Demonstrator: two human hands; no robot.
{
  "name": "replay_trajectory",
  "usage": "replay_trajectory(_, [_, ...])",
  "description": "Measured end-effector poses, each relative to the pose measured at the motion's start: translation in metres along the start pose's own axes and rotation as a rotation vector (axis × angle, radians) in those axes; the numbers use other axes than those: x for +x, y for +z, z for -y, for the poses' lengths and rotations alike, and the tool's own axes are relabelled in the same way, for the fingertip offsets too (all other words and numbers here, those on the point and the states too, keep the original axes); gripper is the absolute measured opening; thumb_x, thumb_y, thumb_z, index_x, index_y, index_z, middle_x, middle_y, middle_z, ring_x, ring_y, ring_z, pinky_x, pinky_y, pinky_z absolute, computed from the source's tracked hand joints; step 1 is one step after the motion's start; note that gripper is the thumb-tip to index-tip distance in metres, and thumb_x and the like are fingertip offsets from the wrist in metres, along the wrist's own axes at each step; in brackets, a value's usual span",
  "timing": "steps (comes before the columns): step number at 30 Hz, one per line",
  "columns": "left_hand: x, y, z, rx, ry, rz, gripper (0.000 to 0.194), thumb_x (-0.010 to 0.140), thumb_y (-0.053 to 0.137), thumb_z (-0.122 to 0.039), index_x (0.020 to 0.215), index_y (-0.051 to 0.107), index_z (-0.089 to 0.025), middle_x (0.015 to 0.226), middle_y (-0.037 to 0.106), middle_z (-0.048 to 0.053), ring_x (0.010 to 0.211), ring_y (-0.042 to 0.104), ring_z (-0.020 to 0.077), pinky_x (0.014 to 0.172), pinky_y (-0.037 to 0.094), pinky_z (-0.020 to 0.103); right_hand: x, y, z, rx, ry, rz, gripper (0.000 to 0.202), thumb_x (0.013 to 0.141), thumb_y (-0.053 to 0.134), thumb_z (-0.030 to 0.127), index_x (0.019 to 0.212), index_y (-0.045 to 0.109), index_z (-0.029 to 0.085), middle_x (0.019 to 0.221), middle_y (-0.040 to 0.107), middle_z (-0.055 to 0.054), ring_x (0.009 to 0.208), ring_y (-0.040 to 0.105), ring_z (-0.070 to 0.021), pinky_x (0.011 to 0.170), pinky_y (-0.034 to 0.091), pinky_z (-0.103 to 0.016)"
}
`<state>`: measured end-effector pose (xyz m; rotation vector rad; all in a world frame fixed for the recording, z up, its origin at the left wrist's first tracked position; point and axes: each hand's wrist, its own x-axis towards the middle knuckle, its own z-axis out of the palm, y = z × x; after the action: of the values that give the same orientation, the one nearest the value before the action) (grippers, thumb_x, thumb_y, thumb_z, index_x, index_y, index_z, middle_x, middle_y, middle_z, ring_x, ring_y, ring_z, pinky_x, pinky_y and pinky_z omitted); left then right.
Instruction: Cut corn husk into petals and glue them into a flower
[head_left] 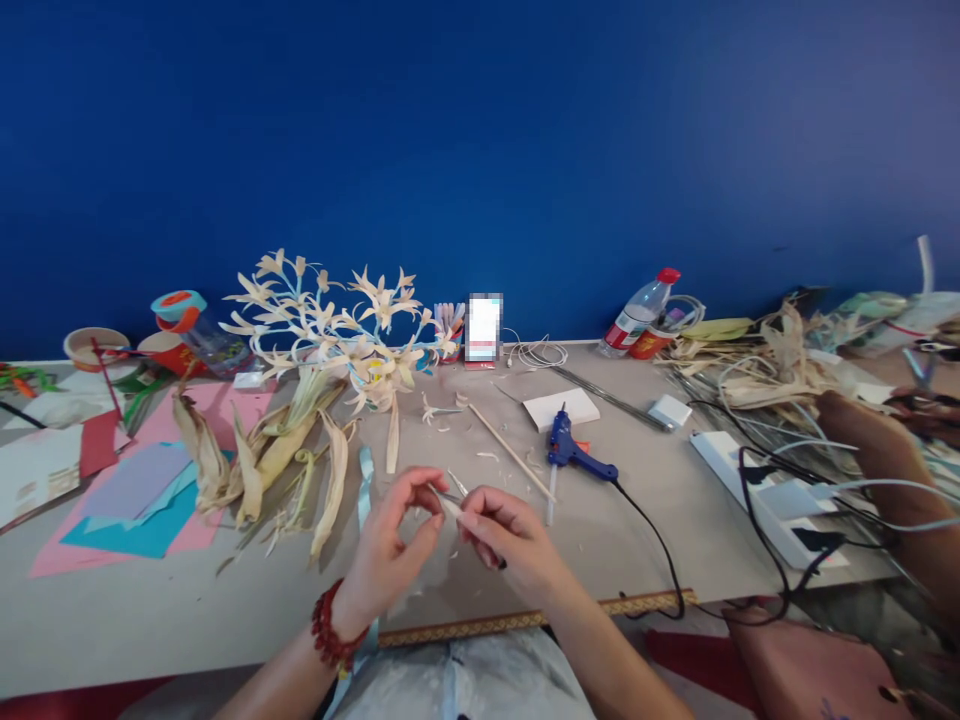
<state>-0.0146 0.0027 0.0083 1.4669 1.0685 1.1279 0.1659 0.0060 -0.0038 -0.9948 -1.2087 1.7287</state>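
husk strip (451,507), seemingly, left of the glue gun (566,449): right hand (517,535) pinching it between fingers, left hand (401,530) curled close, grip unclear; likely light, papery, tearable, best held by one end.

Table (247,620) — pink paper (64,553), stick (512,453), power strip (766,522)

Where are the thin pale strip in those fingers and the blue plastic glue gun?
Thin pale strip (451,508): head view, on its uncovered middle.
Blue plastic glue gun (566,447): head view, on its body.
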Motion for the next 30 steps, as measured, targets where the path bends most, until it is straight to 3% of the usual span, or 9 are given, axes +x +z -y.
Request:
replay_trajectory(2, [-0.001,-0.004,-0.001,0.177,0.168,0.009,0.027,0.086,0.06,-0.016,0.112,0.064,-0.025,0.107,0.067,0.007,0.093,0.061,0.0201,0.089,0.046,0.035,0.0,-0.001,-0.002,0.121,0.06,0.028,0.037,0.081,0.07,0.05,0.072,0.054,0.018,0.067,0.058,0.002,0.043,0.038,-0.0048,0.042,0.026,-0.019])
replay_trajectory(4, [0.0,-0.005,-0.004,0.266,0.232,0.045,0.017,0.087,0.06,-0.015,0.098,0.068,-0.025,0.095,0.069,0.006,0.09,0.062,0.0207,0.085,0.046,0.033,0.0,-0.001,-0.003,0.182,0.101,0.04,0.037,0.08,0.069,0.05,0.071,0.053,0.018,0.066,0.059,0.002,0.042,0.038,-0.0048,0.04,0.025,-0.019])
replay_trajectory(7, [0.002,-0.002,-0.007,0.264,0.163,0.017,0.01,0.089,0.058,-0.018,0.086,0.067,-0.022,0.082,0.068,0.004,0.081,0.062,0.0194,0.076,0.047,0.03,-0.001,-0.001,0.0,0.107,0.038,-0.011,0.031,0.088,0.06,0.046,0.077,0.059,0.017,0.066,0.057,0.001,0.043,0.039,-0.0064,0.041,0.027,-0.02])
replay_trajectory(12, [0.005,0.004,-0.008,0.155,-0.036,0.004,0.013,0.089,0.056,-0.022,0.079,0.063,-0.019,0.075,0.064,0.002,0.074,0.06,0.0176,0.07,0.044,0.027,-0.005,0.002,0.01,-0.349,-0.323,-0.149,0.013,0.085,0.064,0.029,0.094,0.064,0.02,0.084,0.06,-0.002,0.064,0.052,-0.0124,0.055,0.041,-0.023])
replay_trajectory(19, [0.004,0.013,-0.012,0.261,0.047,-0.018,0.013,0.087,0.053,-0.017,0.076,0.058,-0.02,0.073,0.06,0.0,0.071,0.057,0.0163,0.069,0.043,0.026,-0.002,0.009,0.008,-0.643,-0.506,-0.246,0.008,0.089,0.055,0.021,0.081,0.057,0.02,0.076,0.059,-0.002,0.059,0.052,-0.0128,0.056,0.042,-0.025])
replay_trajectory(25, [0.004,0.015,-0.008,0.347,0.151,-0.124,0.015,0.081,0.054,-0.011,0.072,0.053,-0.022,0.072,0.057,0.0,0.071,0.055,0.0176,0.07,0.043,0.028,-0.004,0.01,0.002,-0.635,-0.655,-0.331,0.012,0.089,0.054,0.017,0.078,0.056,0.022,0.074,0.06,-0.003,0.064,0.056,-0.0157,0.058,0.044,-0.027])
replay_trajectory(28, [0.006,0.008,-0.005,0.386,0.134,-0.191,0.013,0.081,0.054,-0.011,0.074,0.055,-0.022,0.074,0.059,0.001,0.075,0.056,0.0187,0.073,0.043,0.029,-0.006,0.006,0.004,-0.532,-0.616,-0.399,0.012,0.09,0.055,0.019,0.08,0.057,0.022,0.074,0.06,-0.003,0.066,0.057,-0.0163,0.06,0.046,-0.027])
replay_trajectory(30, [0.007,0.004,-0.008,0.342,0.102,-0.154,0.011,0.085,0.052,-0.014,0.08,0.058,-0.022,0.078,0.062,0.002,0.077,0.058,0.0192,0.075,0.043,0.03,-0.005,0.003,0.006,-0.475,-0.557,-0.409,0.012,0.091,0.056,0.021,0.079,0.059,0.021,0.075,0.06,-0.003,0.065,0.056,-0.0155,0.059,0.045,-0.026])
